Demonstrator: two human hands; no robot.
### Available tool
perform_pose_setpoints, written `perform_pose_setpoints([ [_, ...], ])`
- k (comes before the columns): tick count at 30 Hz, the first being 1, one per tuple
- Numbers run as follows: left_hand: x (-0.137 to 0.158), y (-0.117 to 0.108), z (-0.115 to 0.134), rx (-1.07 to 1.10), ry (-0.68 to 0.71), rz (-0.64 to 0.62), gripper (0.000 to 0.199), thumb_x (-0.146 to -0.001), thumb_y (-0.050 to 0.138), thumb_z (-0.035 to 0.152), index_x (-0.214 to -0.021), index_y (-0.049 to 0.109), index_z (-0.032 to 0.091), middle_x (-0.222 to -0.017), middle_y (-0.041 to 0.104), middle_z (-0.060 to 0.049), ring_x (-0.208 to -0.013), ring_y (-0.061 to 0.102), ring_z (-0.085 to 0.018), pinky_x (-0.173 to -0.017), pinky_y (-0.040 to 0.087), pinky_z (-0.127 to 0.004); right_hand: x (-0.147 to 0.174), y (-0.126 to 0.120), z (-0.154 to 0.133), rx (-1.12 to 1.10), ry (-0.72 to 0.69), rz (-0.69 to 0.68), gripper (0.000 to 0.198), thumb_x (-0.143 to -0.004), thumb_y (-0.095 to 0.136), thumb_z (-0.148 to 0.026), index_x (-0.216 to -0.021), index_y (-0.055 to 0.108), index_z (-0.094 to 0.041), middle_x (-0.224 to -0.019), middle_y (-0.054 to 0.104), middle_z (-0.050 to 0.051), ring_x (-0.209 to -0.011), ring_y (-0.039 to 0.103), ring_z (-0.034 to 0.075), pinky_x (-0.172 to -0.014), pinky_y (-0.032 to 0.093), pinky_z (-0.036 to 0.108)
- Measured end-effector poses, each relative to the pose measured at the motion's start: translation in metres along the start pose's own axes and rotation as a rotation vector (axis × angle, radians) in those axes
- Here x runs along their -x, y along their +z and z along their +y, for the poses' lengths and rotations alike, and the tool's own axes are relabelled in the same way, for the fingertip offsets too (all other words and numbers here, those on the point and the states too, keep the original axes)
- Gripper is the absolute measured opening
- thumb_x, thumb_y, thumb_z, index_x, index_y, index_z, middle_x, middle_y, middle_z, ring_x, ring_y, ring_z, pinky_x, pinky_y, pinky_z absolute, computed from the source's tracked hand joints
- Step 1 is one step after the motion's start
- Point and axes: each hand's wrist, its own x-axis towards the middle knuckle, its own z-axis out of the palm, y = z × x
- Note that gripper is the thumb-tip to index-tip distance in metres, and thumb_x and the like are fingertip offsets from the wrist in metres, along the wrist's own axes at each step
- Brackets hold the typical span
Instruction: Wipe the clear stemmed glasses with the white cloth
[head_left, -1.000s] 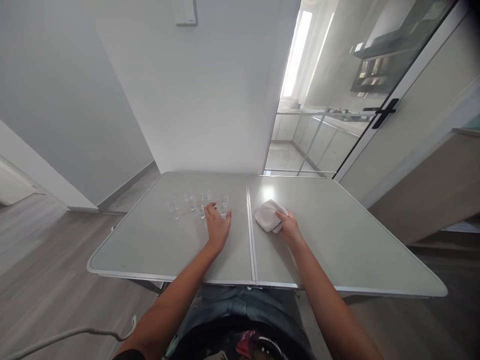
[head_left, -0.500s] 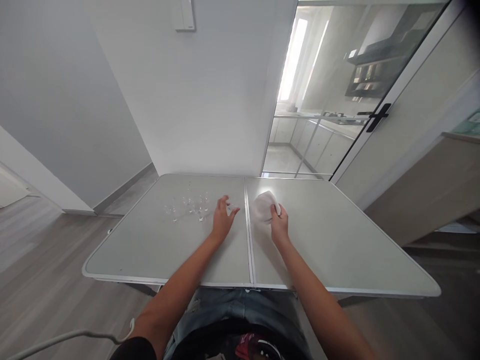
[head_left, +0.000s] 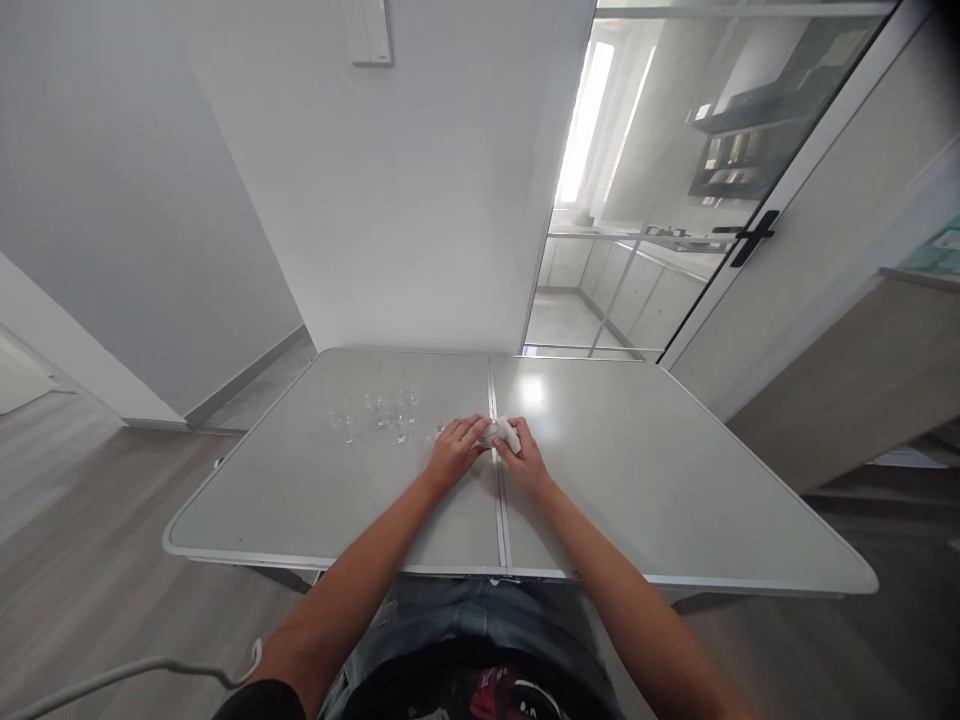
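Note:
Over the table's middle seam my two hands have come together. My left hand (head_left: 454, 452) is closed around a small clear glass (head_left: 439, 429), of which only a bit shows past the fingers. My right hand (head_left: 527, 456) grips a bunched white cloth (head_left: 504, 432), pressed against the glass between the hands. Most of the glass is hidden by fingers and cloth. To the left, several small clear stemmed glasses (head_left: 402, 436) stand grouped on the table; their outlines are faint.
The pale folding table (head_left: 660, 500) has a metal rim and a centre seam (head_left: 501, 520). Beyond it are a white wall (head_left: 420, 200) and a glazed door with a black handle (head_left: 754, 238). A pale cable (head_left: 150, 667) hangs at lower left.
My right hand has moved left with the cloth, which went from spread out to bunched up. My left hand has closed further around the glass, and the cloth now meets it.

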Motion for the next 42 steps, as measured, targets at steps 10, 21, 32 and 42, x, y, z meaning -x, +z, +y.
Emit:
perform_pose_setpoints([
  [10,-0.004,-0.002,-0.004,-0.103,-0.054,-0.066,0.050,-0.085,0.073,0.050,-0.127,0.062,0.025,-0.109,0.075,-0.013,-0.103,0.070,-0.028,-0.111,0.040,-0.046,-0.008,-0.010,-0.006,-0.413,0.273,0.059,0.043,-0.074,0.077,-0.051,-0.087,0.044,-0.025,-0.077,0.050,-0.005,-0.068,0.048,0.014,-0.063,0.039,0.025],
  [21,0.007,-0.006,-0.013,-0.017,-0.080,-0.174,0.054,-0.088,0.059,0.067,-0.121,0.071,0.026,-0.085,0.076,-0.007,-0.068,0.068,-0.019,-0.063,0.040,-0.026,0.002,-0.034,-0.001,0.025,-0.052,-0.203,0.014,-0.089,0.054,-0.035,-0.085,0.044,-0.025,-0.078,0.049,-0.001,-0.070,0.046,0.018,-0.069,0.042,0.032],
  [32,0.003,-0.007,-0.017,0.047,-0.062,-0.190,0.058,-0.082,0.063,0.072,-0.115,0.075,0.026,-0.078,0.075,-0.008,-0.067,0.067,-0.018,-0.068,0.046,-0.028,0.001,-0.039,-0.004,-0.191,0.144,-0.214,0.018,-0.080,0.058,-0.030,-0.081,0.042,-0.025,-0.075,0.046,-0.003,-0.068,0.043,0.016,-0.065,0.040,0.029],
  [42,-0.002,-0.003,-0.024,0.077,-0.026,-0.262,0.033,-0.095,0.063,0.046,-0.123,0.070,0.030,-0.102,0.077,-0.008,-0.092,0.071,-0.019,-0.082,0.046,-0.032,-0.008,-0.026,0.010,-0.464,0.434,-0.053,0.023,-0.074,0.065,-0.033,-0.081,0.044,-0.025,-0.074,0.047,-0.002,-0.068,0.047,0.017,-0.063,0.040,0.030],
])
